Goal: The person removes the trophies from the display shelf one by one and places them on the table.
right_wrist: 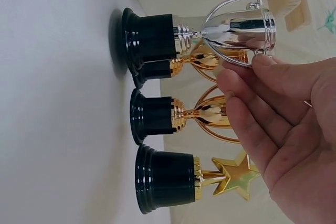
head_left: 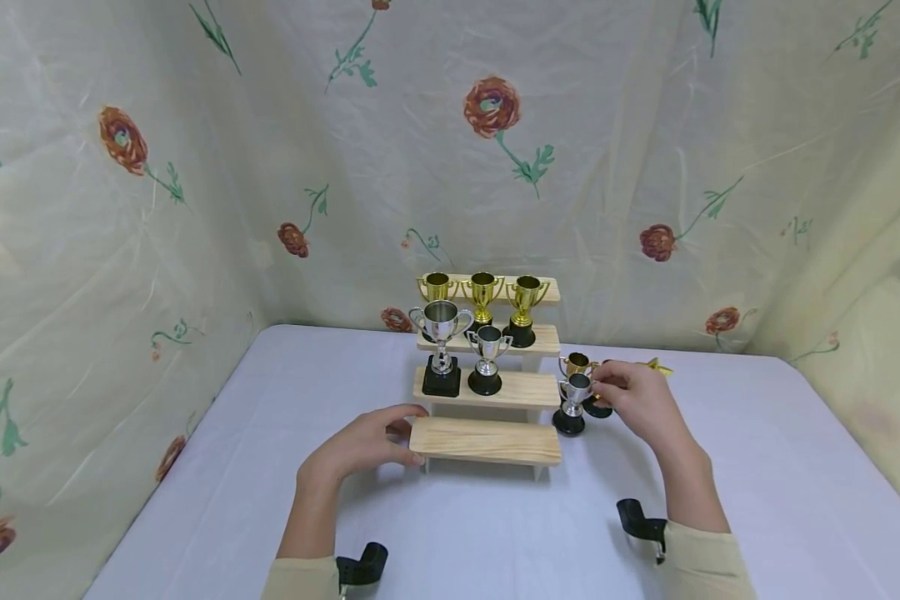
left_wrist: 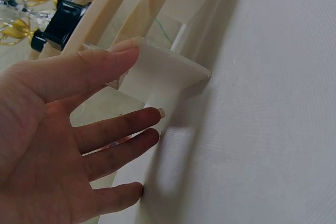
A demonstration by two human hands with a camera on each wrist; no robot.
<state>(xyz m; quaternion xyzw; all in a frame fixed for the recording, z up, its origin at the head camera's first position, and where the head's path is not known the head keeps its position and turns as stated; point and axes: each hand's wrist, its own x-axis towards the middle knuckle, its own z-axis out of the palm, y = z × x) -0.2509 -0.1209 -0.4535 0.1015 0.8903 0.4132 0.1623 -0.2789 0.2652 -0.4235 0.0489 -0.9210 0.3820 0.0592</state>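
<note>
Head view, gold neighbours: we could topple the orange-gold, black-based cup trophies (head_left: 577, 363) close behind by dragging the small, shiny silver cup trophy on a round black base (head_left: 572, 396) sideways.
Silver cup: we see it just left of our right hand (head_left: 637, 400), beside the pale wooden four-tier stand (head_left: 485, 437).
Left wrist view, stand end: our left hand (left_wrist: 52, 135) grips it by thumb and forefinger, other fingers spread; an uneven push might rattle the standing trophies.
Right wrist view, pinched handle: our right fingertips clamp one side only, so the slick cup may twist; its base points tableward.
</note>
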